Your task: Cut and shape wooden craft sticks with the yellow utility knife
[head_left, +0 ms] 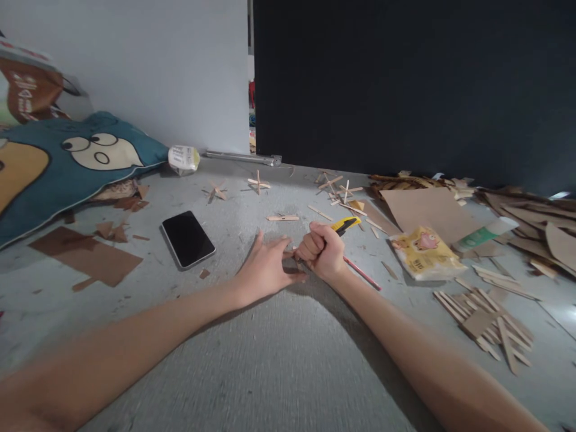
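My right hand [320, 249] is closed around a yellow and black utility knife [346, 225], whose handle sticks out to the upper right. Against its fingertips rests my left hand [270, 267], thumb and fingers bent toward a small piece between the hands that is too hidden to make out. A red pencil [362, 273] lies just right of my right wrist. Beyond the hands is a flat stick piece [282, 218], and farther back stand small crossed-stick shapes [258, 182].
On the left are a black phone [188, 238], brown cardboard [87, 255] and a blue cushion [85, 156]. To the right lie a yellow tissue pack [425, 253], a glue stick [486, 234], a bundle of wooden sticks [488, 324] and cardboard sheets [418, 210].
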Action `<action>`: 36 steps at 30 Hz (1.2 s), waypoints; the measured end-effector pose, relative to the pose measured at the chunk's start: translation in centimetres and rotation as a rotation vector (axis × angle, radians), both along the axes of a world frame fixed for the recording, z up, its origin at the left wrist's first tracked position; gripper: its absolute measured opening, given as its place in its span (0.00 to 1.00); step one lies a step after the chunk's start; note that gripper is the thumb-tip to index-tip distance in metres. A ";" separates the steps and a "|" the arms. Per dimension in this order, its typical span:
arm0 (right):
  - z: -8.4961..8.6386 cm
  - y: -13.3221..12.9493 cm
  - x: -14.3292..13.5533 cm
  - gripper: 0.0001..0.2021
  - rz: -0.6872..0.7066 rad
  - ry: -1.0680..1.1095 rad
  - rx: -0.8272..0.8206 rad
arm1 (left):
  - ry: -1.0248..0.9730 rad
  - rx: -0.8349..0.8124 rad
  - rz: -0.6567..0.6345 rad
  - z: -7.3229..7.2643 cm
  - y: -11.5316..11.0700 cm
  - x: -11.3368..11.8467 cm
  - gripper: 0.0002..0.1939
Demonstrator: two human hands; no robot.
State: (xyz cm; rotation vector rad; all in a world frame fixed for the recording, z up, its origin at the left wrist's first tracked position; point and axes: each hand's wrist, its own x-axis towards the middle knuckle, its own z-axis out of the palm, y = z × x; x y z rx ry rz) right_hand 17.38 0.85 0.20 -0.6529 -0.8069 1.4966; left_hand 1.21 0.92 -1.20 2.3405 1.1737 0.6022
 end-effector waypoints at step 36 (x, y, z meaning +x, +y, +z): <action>-1.0 0.6 -0.3 0.26 0.127 -0.058 0.107 | 0.108 0.088 -0.028 0.9 -0.6 0.7 0.15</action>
